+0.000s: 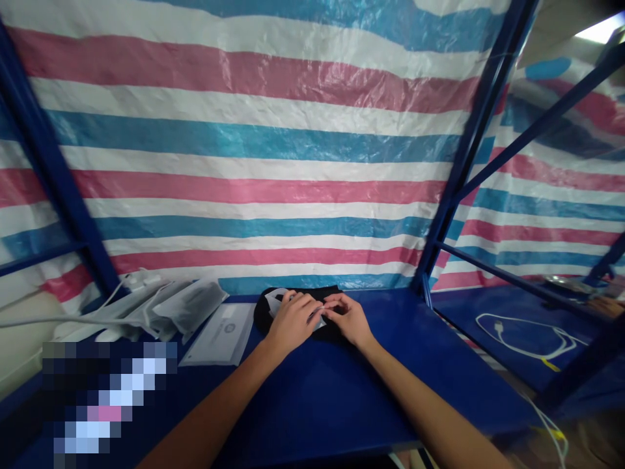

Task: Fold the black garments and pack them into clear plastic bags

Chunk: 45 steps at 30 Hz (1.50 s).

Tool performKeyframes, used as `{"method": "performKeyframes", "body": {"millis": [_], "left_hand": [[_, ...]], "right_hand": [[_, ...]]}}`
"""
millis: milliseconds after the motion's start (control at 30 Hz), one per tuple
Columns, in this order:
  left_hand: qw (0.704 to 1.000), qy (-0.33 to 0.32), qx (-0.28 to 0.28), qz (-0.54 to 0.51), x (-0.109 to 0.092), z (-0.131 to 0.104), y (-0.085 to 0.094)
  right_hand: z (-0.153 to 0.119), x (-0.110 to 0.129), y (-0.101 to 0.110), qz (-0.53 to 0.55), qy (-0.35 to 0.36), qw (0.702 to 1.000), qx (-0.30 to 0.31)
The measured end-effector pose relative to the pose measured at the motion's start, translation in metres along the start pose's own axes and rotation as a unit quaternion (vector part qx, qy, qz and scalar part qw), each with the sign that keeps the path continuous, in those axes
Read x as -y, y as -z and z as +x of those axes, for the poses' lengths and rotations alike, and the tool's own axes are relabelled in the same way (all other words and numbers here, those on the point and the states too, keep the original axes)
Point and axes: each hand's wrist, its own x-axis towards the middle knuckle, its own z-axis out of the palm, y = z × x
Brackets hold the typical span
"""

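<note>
At the back of the blue tabletop, both hands meet over a black item, soft-looking and rounded at its left end; its exact kind is unclear. My left hand lies over a small clear-and-white plastic bag, fingers curled on it. Part of this bag shows between the hands. The thumb and forefinger of my right hand pinch its edge close to my left fingertips. My palms and fingers hide much of the bag and the black item.
Left of my hands lies a flat frosted pouch with a printed logo. Beyond it are more translucent pouches and a white power strip with cable. Blue posts frame a striped sheet. A white cable lies right.
</note>
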Motion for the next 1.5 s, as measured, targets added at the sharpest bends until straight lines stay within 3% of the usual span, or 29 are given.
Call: {"method": "performKeyframes", "body": {"millis": [300, 433, 733, 900, 1067, 1167, 1267, 1500], "left_hand": [[0.998, 0.001, 0.038, 0.046, 0.004, 0.01, 0.006], [0.999, 0.014, 0.011, 0.051, 0.023, 0.002, 0.013], [0.995, 0.099, -0.027, -0.013, 0.071, -0.031, 0.025], [0.982, 0.142, -0.022, -0.121, 0.065, -0.037, 0.022], [0.981, 0.134, -0.025, -0.139, 0.053, -0.028, 0.027], [0.974, 0.181, -0.063, -0.122, 0.056, -0.027, 0.042], [0.951, 0.278, -0.095, -0.098, 0.071, -0.036, 0.067], [0.877, 0.463, -0.126, -0.028, 0.138, -0.096, 0.124]], "right_hand": [[0.0, 0.014, 0.008, -0.054, 0.014, 0.998, -0.013], [0.006, 0.01, 0.017, -0.084, 0.054, 0.994, -0.033], [0.02, -0.01, 0.037, -0.064, 0.044, 0.992, -0.101], [0.018, -0.012, 0.033, 0.045, 0.034, 0.996, -0.068], [0.015, -0.006, 0.026, 0.131, 0.022, 0.99, -0.046], [0.014, -0.003, 0.028, 0.13, 0.013, 0.99, -0.055], [0.015, -0.006, 0.031, 0.108, 0.004, 0.993, -0.054], [0.011, -0.02, 0.024, 0.02, 0.001, 1.0, 0.012]]}}
